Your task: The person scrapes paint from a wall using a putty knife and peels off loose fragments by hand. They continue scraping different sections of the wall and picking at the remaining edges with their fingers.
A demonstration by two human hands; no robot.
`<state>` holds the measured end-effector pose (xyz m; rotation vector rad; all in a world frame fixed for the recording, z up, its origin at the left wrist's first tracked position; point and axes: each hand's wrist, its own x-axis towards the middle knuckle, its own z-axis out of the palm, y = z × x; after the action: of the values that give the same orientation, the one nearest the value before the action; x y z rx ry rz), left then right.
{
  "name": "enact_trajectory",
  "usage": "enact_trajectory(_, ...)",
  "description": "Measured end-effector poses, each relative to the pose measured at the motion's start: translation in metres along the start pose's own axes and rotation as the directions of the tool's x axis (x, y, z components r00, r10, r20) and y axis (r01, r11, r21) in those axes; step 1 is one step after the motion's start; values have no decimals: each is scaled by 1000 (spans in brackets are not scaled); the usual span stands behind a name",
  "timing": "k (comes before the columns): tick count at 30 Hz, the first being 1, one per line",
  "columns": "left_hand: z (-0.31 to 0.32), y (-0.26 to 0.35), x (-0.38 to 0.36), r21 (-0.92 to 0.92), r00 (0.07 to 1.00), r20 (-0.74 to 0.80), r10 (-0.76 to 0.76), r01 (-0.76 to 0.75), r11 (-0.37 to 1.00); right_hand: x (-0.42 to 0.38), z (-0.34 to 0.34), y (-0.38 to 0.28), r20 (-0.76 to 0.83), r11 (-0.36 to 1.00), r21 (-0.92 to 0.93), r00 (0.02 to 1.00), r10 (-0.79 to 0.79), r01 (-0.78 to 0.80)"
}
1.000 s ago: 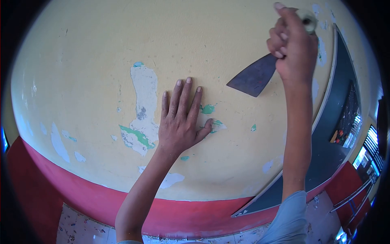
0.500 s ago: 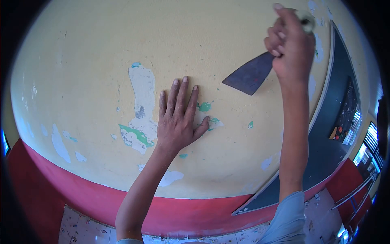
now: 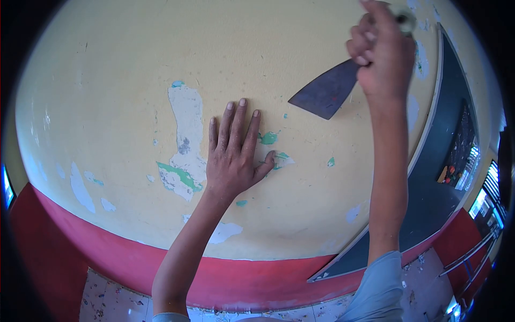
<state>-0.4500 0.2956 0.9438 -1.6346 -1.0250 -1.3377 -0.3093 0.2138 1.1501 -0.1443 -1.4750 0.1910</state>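
My left hand point(image 3: 233, 155) lies flat on the cream wall point(image 3: 129, 107) with its fingers spread, holding nothing. To its left a long patch of peeled paint point(image 3: 186, 123) shows white and grey, with a green strip below. Small green spots point(image 3: 268, 138) lie just right of the fingers. At the upper right my right hand point(image 3: 383, 53) is closed around the handle of a scraper point(image 3: 327, 90). The wide dark blade points down and left, close to the wall; whether its edge touches cannot be made out.
A dark green board point(image 3: 429, 177) with a pale frame is on the right. A red band point(image 3: 236, 279) runs along the bottom of the wall. The tiled floor point(image 3: 118, 298) is littered with flakes. Windows and metal bars point(image 3: 469, 257) show at the far right.
My right hand and the scraper have moved slightly up and left. My left hand stays at the same place on the wall.
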Motion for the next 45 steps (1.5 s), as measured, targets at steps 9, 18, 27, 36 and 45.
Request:
enact_trajectory(9,0,2,-2,7,1000,9,-10,10,1000,-5,3,11,113,995,-95,994,-15,26)
enact_trajectory(18,0,1,-2,10,1000,-13,11,-11,1000,-13,2,25,160,995,40,983,87,-95)
enact_trajectory(27,1,-1,-1,16,999,-31,21,-21,1000,-7,-1,16,90,999,34,996,16,-19)
enact_trajectory(36,-1,1,1,12,998,-52,27,-26,1000,-12,-31,13,117,995,14,988,98,-101)
enact_trajectory(45,0,2,-4,21,999,-44,20,-19,1000,-108,-104,-2,191,879,-365,900,393,-307)
